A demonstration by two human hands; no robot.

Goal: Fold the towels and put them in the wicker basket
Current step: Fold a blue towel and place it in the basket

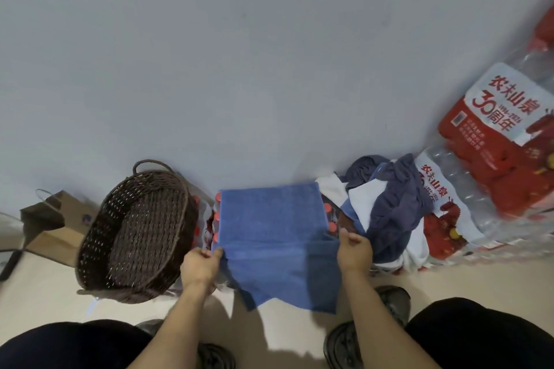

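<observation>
Folding goes best if the blue towel [271,219] is kept taut, edges matched. It is pinched by the left hand [200,263]; the right hand [355,252] seemingly grips its other side, fingers hidden.

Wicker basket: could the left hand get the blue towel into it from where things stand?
Probably yes. The wicker basket sits just left of the left hand, its open top facing up with nothing between them. The blue towel is only partly folded, and both hands hold it.
</observation>
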